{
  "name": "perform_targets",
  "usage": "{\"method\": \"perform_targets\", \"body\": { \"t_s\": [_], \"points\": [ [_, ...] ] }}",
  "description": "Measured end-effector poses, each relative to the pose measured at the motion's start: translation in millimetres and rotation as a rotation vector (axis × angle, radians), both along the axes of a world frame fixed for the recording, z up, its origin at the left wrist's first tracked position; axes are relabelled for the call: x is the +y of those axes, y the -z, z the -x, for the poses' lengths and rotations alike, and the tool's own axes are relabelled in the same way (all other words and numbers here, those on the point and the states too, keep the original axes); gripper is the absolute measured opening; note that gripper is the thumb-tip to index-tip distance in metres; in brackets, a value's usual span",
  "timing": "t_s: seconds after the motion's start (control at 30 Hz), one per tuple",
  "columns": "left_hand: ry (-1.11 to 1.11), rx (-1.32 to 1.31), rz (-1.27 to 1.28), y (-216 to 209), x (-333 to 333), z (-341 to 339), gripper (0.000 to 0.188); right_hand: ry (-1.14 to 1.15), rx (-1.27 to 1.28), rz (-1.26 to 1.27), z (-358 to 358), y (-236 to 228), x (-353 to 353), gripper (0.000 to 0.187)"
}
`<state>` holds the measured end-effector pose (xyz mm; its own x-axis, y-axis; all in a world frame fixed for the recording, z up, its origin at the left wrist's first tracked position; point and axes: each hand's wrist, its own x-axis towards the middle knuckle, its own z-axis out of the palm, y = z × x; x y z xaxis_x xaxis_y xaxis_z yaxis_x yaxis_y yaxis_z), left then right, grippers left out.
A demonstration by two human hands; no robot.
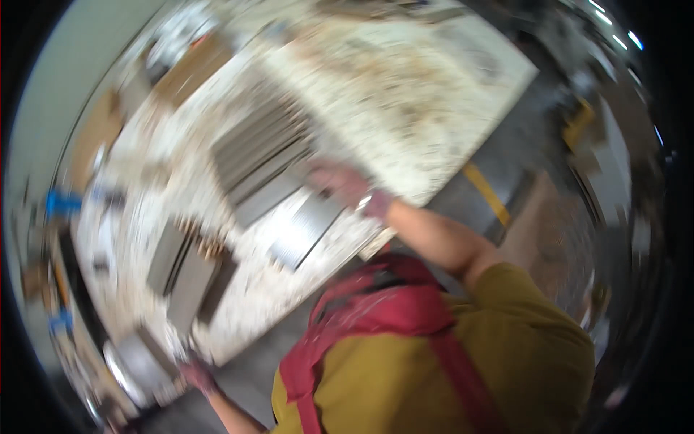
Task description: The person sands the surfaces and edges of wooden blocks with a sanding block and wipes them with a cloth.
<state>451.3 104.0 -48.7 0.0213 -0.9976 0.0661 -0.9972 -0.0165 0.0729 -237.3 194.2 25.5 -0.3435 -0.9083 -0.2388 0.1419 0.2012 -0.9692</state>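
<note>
Motion blur smears much of the picture. My right hand (338,181), in a dark reddish glove, reaches over the table to the near end of a row of long grey ribbed slats (256,155). Its fingers are too smeared to show whether they grip a slat. Just below that hand lies a shinier silver-grey ribbed panel (307,228). My left hand (196,372), gloved alike, is low at the table's front edge, close to a smaller group of grey blocks (191,278) with brownish ends. Its fingers are blurred too.
The pale, stained worktable (405,94) runs diagonally across the view. Cardboard boxes (191,69) stand along its far left side. A rounded silver metal object (134,365) is at the lower left. Right of the table, a yellow line (486,194) marks the grey floor.
</note>
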Motion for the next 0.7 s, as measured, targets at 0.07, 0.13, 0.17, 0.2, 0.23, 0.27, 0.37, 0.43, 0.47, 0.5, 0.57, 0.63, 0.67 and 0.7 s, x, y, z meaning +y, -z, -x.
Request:
{"method": "perform_targets", "body": {
  "t_s": [0.07,0.13,0.17,0.2,0.23,0.27,0.37,0.43,0.47,0.5,0.57,0.63,0.67,0.7],
  "points": [
    [-0.076,0.468,-0.023,-55.2,30.8,99.2,0.037,0.067,0.06,0.146,14.0,20.4,3.6,0.038],
    [-0.176,0.626,-0.14,-127.9,73.3,229.0,0.021,0.05,-0.548,0.179,16.2,22.5,-2.0,0.041],
    [-0.121,0.885,-0.204,-144.2,87.3,287.3,0.028,0.006,-0.512,0.174,16.3,25.8,-0.3,0.042],
    [-0.058,1.112,-0.353,-146.5,99.2,320.5,0.04,-0.024,-0.476,0.172,17.0,25.2,2.7,0.043],
    [0.229,0.912,-0.315,-139.1,95.0,353.0,0.044,-0.058,-0.503,0.168,13.4,25.0,-0.4,0.043],
    [0.496,0.729,-0.225,-129.7,89.0,385.0,0.049,-0.037,-0.595,0.152,10.7,24.4,-2.0,0.04],
    [0.718,0.379,0.049,-76.1,66.7,447.0,0.044,-0.049,-0.647,0.143,7.7,27.0,-6.3,0.038],
    [0.681,0.398,0.045,-69.8,65.2,445.3,0.043,-0.064,-0.621,0.124,12.5,35.3,0.2,0.036],
    [0.634,0.408,0.046,-69.1,62.1,440.1,0.042,-0.057,-0.619,0.121,15.1,37.7,0.6,0.036],
    [0.578,0.425,0.058,-68.6,58.8,430.3,0.042,-0.075,-0.479,0.187,15.5,38.5,4.3,0.036],
    [0.526,0.371,0.081,-67.7,49.1,407.2,0.044,-0.11,-0.31,0.186,11.8,14.0,10.7,0.035],
    [0.554,0.398,0.069,-75.8,50.2,397.6,0.047,0.001,-0.51,0.149,16.9,24.4,9.6,0.036],
    [0.56,0.42,0.061,-79.9,53.5,398.2,0.049,0.1,-0.706,0.11,20.0,28.3,10.7,0.036],
    [0.602,0.421,0.091,-90.1,51.5,404.4,0.05,0.109,-0.735,0.107,19.6,16.9,10.7,0.035]
  ]
}}
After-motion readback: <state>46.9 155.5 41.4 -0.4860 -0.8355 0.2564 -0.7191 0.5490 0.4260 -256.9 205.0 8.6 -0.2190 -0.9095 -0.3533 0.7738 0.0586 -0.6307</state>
